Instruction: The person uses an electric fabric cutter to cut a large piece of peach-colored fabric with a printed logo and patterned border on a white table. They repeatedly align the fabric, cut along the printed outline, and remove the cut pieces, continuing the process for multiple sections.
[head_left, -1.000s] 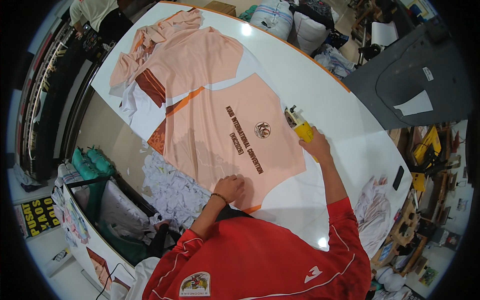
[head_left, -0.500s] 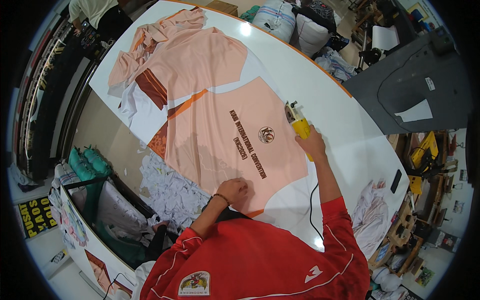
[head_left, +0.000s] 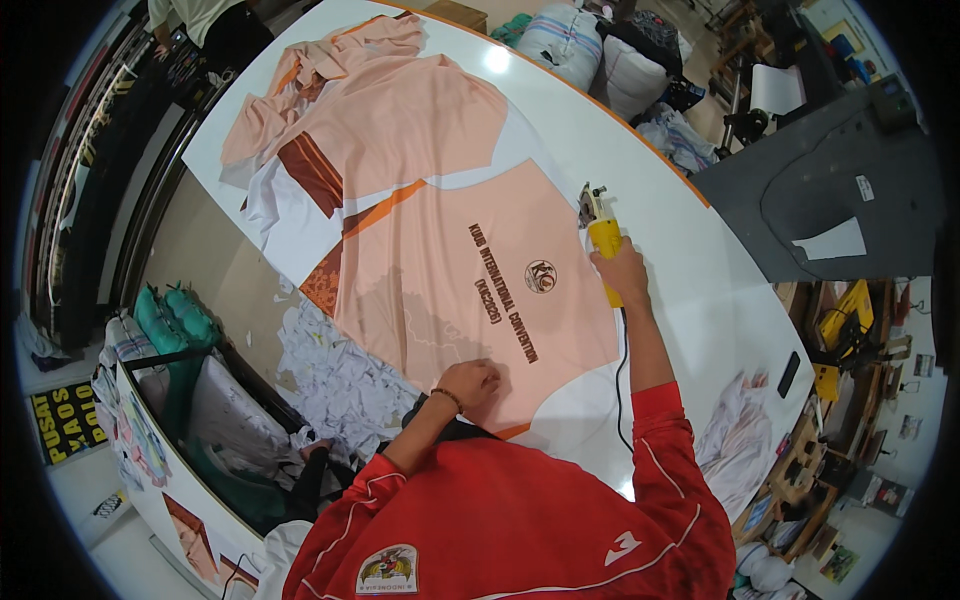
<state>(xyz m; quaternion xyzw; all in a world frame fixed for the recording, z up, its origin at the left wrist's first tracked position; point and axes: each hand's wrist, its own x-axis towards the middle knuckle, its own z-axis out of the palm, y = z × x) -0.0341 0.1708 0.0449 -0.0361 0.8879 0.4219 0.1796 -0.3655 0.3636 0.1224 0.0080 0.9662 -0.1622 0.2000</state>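
Peach fabric [head_left: 470, 290] printed with shirt panels lies flat on the long white table [head_left: 720, 300], and the panel nearest the person, the one with dark lettering and a round emblem, is the piece under work. The right hand [head_left: 622, 272] is wrapped closed around the yellow handle of an electric cutter [head_left: 598, 222], whose blade end sits at the panel's far right edge, just where the peach print meets the white margin. A black cord [head_left: 618, 385] runs from the tool back along the right forearm. The left hand [head_left: 470, 382] rests on the near edge of the same panel, fingers curled and pressing down on the cloth; I cannot tell whether it pinches the fabric or only pins it.

Judging from how things lie, the cutting looks partly done. The panel's near right corner shows a clean curved outline against bare table, which suggests that stretch is already cut free. Toward the far end, a second peach panel [head_left: 400, 130] with a brown stripe and orange trim appears joined to white backing, and more bunched cloth [head_left: 340, 50] lies beyond it, so those pieces seem uncut. A heap of white scraps [head_left: 330, 375] lies off the table's left side, below its edge, near a green bundle [head_left: 175, 315].
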